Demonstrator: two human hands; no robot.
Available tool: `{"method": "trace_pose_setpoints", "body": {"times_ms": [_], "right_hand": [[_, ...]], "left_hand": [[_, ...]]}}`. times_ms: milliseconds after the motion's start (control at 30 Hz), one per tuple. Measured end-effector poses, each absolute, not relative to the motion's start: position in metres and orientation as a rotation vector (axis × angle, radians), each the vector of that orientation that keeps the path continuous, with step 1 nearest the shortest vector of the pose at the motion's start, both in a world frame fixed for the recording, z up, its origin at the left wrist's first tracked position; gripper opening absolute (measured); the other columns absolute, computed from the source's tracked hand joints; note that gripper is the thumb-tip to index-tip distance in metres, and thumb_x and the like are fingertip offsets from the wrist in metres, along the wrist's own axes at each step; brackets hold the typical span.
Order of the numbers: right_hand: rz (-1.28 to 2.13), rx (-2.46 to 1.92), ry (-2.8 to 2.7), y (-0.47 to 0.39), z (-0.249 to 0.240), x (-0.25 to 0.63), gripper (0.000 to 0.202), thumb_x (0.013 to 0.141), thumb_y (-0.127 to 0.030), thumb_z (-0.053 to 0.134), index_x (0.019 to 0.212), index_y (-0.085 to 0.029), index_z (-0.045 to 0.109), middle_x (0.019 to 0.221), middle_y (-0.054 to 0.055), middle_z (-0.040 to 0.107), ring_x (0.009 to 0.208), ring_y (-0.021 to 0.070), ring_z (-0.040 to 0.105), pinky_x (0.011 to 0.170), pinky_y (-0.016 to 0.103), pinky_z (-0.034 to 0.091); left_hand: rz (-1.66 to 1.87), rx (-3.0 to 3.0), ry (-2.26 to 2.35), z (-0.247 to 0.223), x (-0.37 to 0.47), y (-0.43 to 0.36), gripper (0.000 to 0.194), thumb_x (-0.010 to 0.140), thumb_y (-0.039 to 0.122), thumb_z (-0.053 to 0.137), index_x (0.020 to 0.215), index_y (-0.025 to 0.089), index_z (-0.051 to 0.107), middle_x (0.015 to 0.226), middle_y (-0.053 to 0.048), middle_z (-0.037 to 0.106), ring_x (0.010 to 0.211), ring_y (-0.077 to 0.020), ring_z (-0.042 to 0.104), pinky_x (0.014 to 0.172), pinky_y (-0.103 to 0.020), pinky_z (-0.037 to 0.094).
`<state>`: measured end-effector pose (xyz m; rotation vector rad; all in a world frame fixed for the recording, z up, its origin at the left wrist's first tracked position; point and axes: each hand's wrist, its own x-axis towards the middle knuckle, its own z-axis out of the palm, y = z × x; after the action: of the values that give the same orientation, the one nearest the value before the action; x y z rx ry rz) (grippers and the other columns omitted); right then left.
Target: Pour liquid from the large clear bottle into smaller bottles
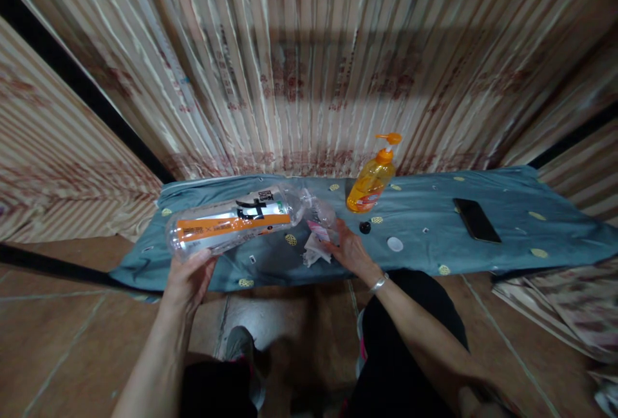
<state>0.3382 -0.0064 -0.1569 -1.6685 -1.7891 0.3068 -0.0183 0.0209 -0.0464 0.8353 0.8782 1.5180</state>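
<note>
My left hand [192,274] is closed around the base end of a large clear plastic bottle [232,226] with an orange, white and black label. The bottle lies nearly level, its neck pointing right. At that neck, my right hand [348,245] grips a smaller clear plastic piece [318,210], which looks like a small bottle; its exact shape is blurred. Pink and white crumpled wrapping [316,250] hangs by the right fingers. Just right of this hand lie a small black cap [365,228] and a white disc [394,244].
Behind my right hand stands an orange pump bottle [371,181] with yellow liquid. A dark phone [477,219] rests farther right on the blue-green cloth [512,257] covering the narrow bench. Striped curtains [309,83] hang behind, between black poles [91,93].
</note>
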Motion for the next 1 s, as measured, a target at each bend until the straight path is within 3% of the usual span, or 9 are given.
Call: {"method": "trace_pose_setpoints", "body": {"times_ms": [167,400,533,700,1000], "right_hand": [[0.281,-1.666,-1.792,-0.006,-0.161,0.340,0.061,0.098,-0.030,0.068,0.155,-0.014,0.056,0.134,0.022,0.078,0.119,0.0376,0.080,0.102,0.056,0.066],[0.286,-1.656,-1.794,-0.006,-0.160,0.339,0.062,0.098,-0.032,0.068,0.155,-0.013,0.056,0.133,0.023,0.079,0.119,0.0384,0.080,0.103,0.058,0.066],[0.319,-1.663,-1.782,-0.008,-0.154,0.338,0.060,0.097,-0.028,0.069,0.153,-0.013,0.057,0.127,0.023,0.080,0.116,0.0393,0.080,0.101,0.056,0.067],[0.348,-1.673,-1.770,-0.009,-0.152,0.337,0.059,0.097,-0.028,0.070,0.153,-0.014,0.057,0.128,0.020,0.080,0.116,0.0369,0.080,0.101,0.053,0.066],[0.332,-1.697,-1.780,-0.008,-0.154,0.337,0.057,0.098,-0.030,0.071,0.151,-0.012,0.056,0.128,0.022,0.080,0.114,0.0358,0.080,0.098,0.054,0.067]], "left_hand": [[1.469,0.862,0.882,-0.051,-0.026,0.024,0.072,0.051,0.024,0.107,0.118,0.026,0.081,0.100,-0.003,0.087,0.089,-0.0226,0.083,0.079,-0.029,0.070],[1.486,0.833,0.859,-0.054,-0.027,0.026,0.076,0.050,0.021,0.107,0.121,0.023,0.080,0.103,-0.005,0.088,0.087,-0.0191,0.082,0.076,-0.021,0.067],[1.476,0.824,0.863,-0.055,-0.030,0.027,0.077,0.049,0.019,0.106,0.121,0.025,0.079,0.104,-0.004,0.088,0.086,-0.0200,0.082,0.077,-0.024,0.068],[1.466,0.831,0.875,-0.056,-0.030,0.026,0.083,0.050,0.021,0.107,0.127,0.025,0.078,0.105,-0.005,0.088,0.095,-0.0247,0.083,0.093,-0.034,0.069],[1.448,0.844,0.892,-0.055,-0.031,0.027,0.085,0.049,0.024,0.108,0.129,0.026,0.077,0.105,-0.005,0.087,0.098,-0.0263,0.084,0.091,-0.034,0.070]]}}
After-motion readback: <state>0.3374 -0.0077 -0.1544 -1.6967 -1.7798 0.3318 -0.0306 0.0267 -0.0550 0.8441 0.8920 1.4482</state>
